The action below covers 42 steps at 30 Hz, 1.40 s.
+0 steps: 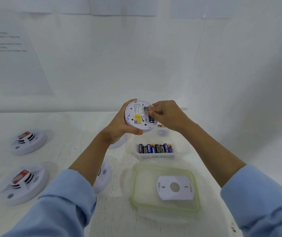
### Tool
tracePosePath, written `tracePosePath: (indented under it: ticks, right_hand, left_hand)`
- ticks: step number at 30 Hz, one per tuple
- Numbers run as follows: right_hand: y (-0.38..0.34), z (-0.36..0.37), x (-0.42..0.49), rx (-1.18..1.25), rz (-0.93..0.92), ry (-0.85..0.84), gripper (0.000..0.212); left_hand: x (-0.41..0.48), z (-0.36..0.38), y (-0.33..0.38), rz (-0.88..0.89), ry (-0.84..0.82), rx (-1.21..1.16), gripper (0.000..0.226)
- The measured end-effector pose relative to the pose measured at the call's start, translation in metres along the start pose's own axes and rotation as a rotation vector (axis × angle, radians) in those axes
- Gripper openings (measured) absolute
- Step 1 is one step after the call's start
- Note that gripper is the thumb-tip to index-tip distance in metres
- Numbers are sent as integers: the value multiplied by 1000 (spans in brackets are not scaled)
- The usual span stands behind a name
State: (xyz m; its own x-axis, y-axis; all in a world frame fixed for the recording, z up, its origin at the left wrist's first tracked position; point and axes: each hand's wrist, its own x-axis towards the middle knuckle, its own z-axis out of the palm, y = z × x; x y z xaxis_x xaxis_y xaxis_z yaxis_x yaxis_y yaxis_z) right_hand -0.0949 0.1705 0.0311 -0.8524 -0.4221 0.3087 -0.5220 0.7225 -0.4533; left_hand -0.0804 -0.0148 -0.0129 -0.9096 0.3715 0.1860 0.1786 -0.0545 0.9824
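Note:
My left hand grips a round white smoke detector, held up above the table with its back side toward me. A yellow label and an open battery bay show on that back. My right hand pinches a black battery at the bay; how deep the battery sits I cannot tell. Below the hands, a small clear tray holds a row of several batteries.
A green-rimmed clear container near me holds a white mounting plate. Two smoke detectors lie at the left, and another is partly hidden by my left arm. A small clear box stands behind the tray. A white wall rises close behind.

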Motion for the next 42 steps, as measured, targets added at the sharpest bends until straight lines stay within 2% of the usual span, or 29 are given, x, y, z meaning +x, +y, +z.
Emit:
tracePosePath:
  ticks: [2,4,5,7,9,11,13,19,22,24,26,28,30,34,35,38,42]
  right_hand:
    - [5,-7,4,96,66,-61,29]
    - [15,-14,9,305,189,-50,22]
    - [24,-15,13,334,220,-34,20]
    - [44,-13,23,130,235,-98,29]
    - [55,-7,32,-101,252,-282,40]
    - [59,1,40,-166,276,-449,44]
    - [59,8,49,-205,272,-549,44]
    - [63,19,63,-330,241,-719,39]
    - [65,24,63,-343,217,-690,33]
    - [65,27,61,-367,196,-646,16]
    - [64,27,59,-382,163,-602,25]
    - [68,25,58,-328,116,-535,9]
    - [74,17,58,-182,137,-415,31]
    - [63,-13,50,261,164,-7,28]
    - [57,-20,47,379,155,46,27]
    - [35,-29,32,501,81,25,28]
    - [15,-22,11,356,4,-48,25]
  left_hand:
    - [2,-3,0,-11,-12,18,96]
    - [3,-7,0,-26,-14,48,97]
    - [4,-9,0,-31,-10,65,97]
    - [6,-14,1,-38,-1,90,98]
    - [9,-18,0,-46,1,110,100]
    - [12,-20,-2,-53,-1,127,99]
    - [15,-22,-5,-61,-6,139,99]
    - [21,-22,-14,-85,-6,151,98]
    - [23,-22,-15,-85,-2,140,97]
    - [25,-22,-15,-80,-3,144,98]
    - [26,-23,-16,-78,-7,147,99]
    - [26,-23,-16,-81,-2,144,98]
    - [24,-24,-17,-79,5,141,98]
    - [23,-22,-17,-75,3,134,97]
    - [23,-21,-17,-74,-3,128,97]
    - [21,-17,-15,-75,-24,102,98]
    - [17,-12,-12,-64,-51,87,101]
